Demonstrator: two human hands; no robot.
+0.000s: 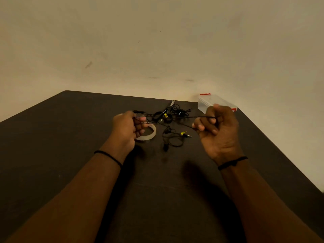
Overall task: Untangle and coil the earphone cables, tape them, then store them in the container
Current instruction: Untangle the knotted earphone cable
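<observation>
tape roll (148, 133) left of cable tangle (168, 114), container (210, 102) far right on table (52, 137)

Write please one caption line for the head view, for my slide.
Both hands, left hand and right hand, stretch a black earphone cable above a dark table, near tape roll and closed container.

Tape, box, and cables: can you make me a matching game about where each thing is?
Things:
1. tape roll
2. clear container
3. cable pile
4. stretched cable

Places:
A. at the far right corner of the table
B. pulled tight between the left hand and right hand
C. flat on the table, just beside the left hand
D. tangled at the far middle of the table

Pairs: 1-C, 2-A, 3-D, 4-B
</observation>
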